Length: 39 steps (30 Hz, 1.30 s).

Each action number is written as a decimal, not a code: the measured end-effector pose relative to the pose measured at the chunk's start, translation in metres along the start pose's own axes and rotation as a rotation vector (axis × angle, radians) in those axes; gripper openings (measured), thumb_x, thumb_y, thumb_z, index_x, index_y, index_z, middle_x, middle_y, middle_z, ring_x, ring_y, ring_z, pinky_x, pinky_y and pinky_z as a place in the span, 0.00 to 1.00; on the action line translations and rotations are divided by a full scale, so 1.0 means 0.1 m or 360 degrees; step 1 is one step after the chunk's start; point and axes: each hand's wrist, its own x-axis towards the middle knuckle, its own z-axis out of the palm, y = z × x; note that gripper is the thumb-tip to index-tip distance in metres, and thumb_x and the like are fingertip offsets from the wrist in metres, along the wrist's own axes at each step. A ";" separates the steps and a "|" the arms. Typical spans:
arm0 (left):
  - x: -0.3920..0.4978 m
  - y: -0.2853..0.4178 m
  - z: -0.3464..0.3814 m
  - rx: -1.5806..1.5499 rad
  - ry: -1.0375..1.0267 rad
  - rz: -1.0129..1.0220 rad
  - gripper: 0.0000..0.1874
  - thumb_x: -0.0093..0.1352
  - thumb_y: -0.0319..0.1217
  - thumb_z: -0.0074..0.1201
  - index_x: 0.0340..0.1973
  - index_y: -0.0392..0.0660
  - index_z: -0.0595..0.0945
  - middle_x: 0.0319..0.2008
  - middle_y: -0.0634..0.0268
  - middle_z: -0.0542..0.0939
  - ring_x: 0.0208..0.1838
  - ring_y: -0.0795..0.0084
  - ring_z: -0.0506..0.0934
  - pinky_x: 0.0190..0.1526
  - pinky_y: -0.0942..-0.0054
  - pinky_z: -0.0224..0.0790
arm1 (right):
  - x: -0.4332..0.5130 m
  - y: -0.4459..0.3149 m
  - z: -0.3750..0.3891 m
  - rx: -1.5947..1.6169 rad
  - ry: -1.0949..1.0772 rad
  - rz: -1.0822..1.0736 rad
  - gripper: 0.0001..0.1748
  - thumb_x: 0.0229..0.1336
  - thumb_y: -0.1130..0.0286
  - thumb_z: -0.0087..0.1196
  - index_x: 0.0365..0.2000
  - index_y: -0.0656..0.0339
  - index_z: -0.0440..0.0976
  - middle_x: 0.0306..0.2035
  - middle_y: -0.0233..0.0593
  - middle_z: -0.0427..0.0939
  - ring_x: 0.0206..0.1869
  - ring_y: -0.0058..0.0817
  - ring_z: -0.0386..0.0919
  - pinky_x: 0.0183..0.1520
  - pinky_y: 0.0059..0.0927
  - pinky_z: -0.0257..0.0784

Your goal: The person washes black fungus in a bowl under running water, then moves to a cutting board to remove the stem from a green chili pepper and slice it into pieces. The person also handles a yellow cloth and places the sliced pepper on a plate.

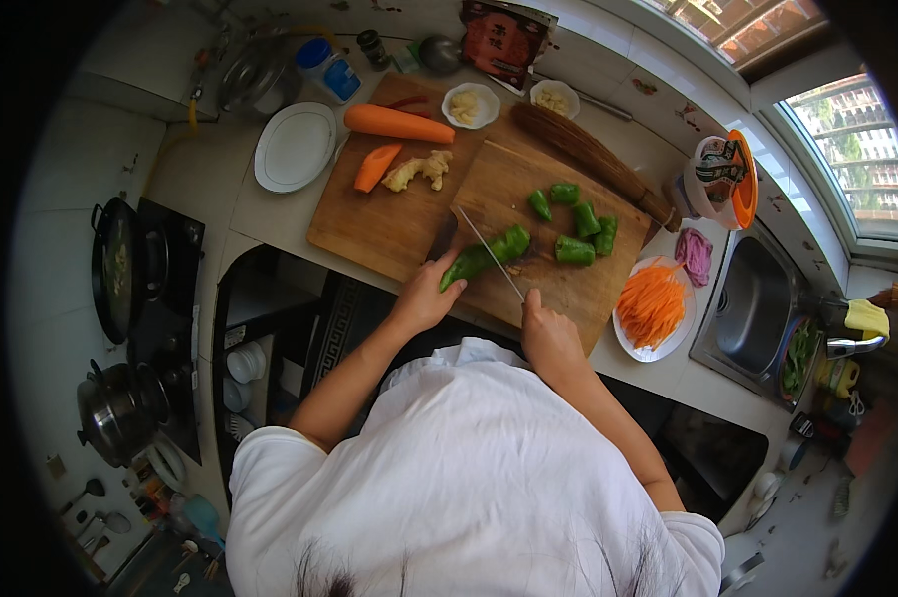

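My left hand point(428, 293) grips the near end of a long green pepper point(480, 257) on a wooden cutting board point(561, 298). In my right hand point(552, 332) is the handle of a kitchen knife point(492, 254), its blade seen edge-on across the pepper. Whether the blade has gone into the pepper I cannot tell. Several cut green pepper pieces point(584, 219) lie to the right of the knife. On a second wooden board point(374, 216), to the left, are a peeled carrot point(399, 124), a shorter carrot piece point(377, 168) and ginger root point(417, 172).
A plate of shredded carrot point(650, 304) stands at the right board's edge, before the sink point(758, 298). Behind the boards are two small bowls of chopped food, one white bowl point(470, 106) nearer, and a bundled whisk brush point(590, 153). An empty plate point(295, 148) and wok point(117, 270) are left.
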 end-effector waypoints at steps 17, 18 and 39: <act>-0.05 -0.05 0.17 -0.0097 -0.0024 0.0140 0.29 0.67 0.29 0.54 0.64 0.42 0.66 0.51 0.49 0.77 0.51 0.53 0.76 0.53 0.64 0.66 | 0.37 0.17 0.35 0.0116 0.0110 0.0009 0.07 0.57 0.78 0.42 0.37 0.67 0.60 0.25 0.61 0.77 0.30 0.60 0.77 0.33 0.55 0.72; -0.06 -0.08 0.16 -0.0195 -0.0056 0.0062 0.30 0.67 0.30 0.54 0.64 0.41 0.66 0.51 0.49 0.76 0.51 0.55 0.76 0.53 0.64 0.66 | 0.39 0.16 0.39 0.0097 0.0121 0.0023 0.06 0.58 0.77 0.42 0.36 0.67 0.60 0.25 0.61 0.77 0.30 0.60 0.77 0.33 0.56 0.72; 0.13 -0.04 0.03 0.0057 0.0054 -0.0004 0.20 0.70 0.42 0.49 0.44 0.36 0.69 0.36 0.38 0.78 0.42 0.36 0.76 0.38 0.48 0.68 | 0.16 0.16 0.05 0.0278 -0.0052 -0.0038 0.11 0.67 0.64 0.41 0.37 0.62 0.60 0.24 0.64 0.76 0.30 0.63 0.74 0.34 0.59 0.67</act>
